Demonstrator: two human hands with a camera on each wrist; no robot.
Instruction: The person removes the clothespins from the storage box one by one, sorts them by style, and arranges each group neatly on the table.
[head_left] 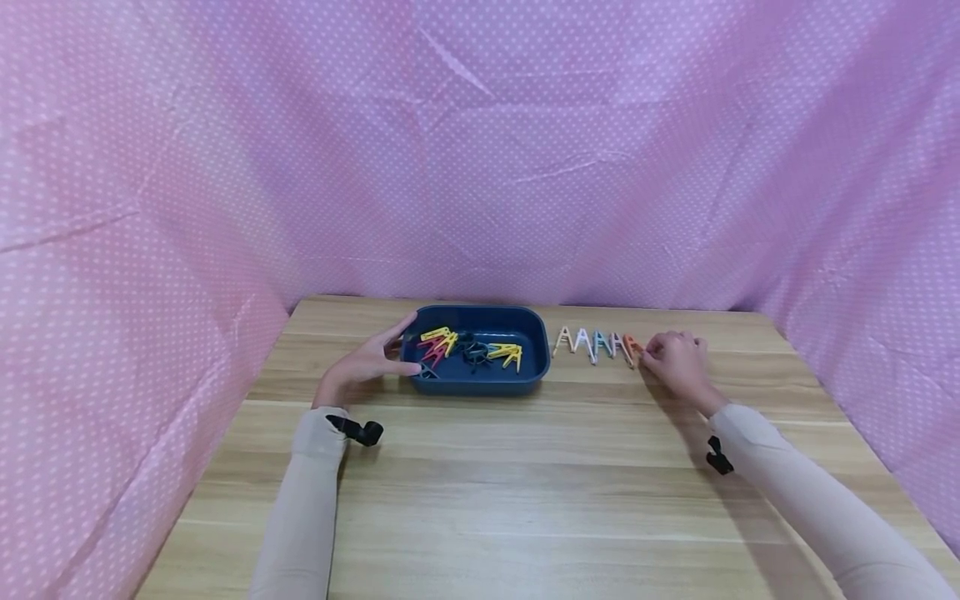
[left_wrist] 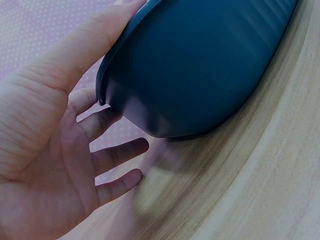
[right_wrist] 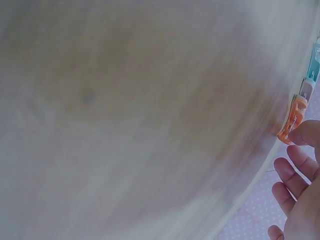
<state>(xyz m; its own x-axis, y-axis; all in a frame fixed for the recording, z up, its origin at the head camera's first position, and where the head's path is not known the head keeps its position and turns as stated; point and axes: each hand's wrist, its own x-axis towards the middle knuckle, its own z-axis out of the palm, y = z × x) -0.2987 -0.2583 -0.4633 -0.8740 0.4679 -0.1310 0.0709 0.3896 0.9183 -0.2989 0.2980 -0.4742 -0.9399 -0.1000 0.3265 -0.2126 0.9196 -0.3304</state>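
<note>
A dark blue plastic basin (head_left: 480, 388) stands on the table with several clothespins inside: yellow clothespins (head_left: 506, 352), red clothespins (head_left: 433, 348) and dark green clothespins (head_left: 476, 353). My left hand (head_left: 367, 360) holds its left end, thumb over the near rim and fingers along the outer wall. To the basin's right lies a row of clothespins: cream (head_left: 565, 337), white (head_left: 582, 340), teal (head_left: 600, 342), greyish (head_left: 617, 344) and orange (head_left: 632, 348). At the right end of that row, my right hand (head_left: 678, 360) pinches the orange clothespin between thumb and index finger.
The wooden table (head_left: 495, 500) reaches back to a pink curtain with white dots (head_left: 480, 167), which surrounds it on the sides too. Black camera mounts (head_left: 358, 429) sit at both wrists.
</note>
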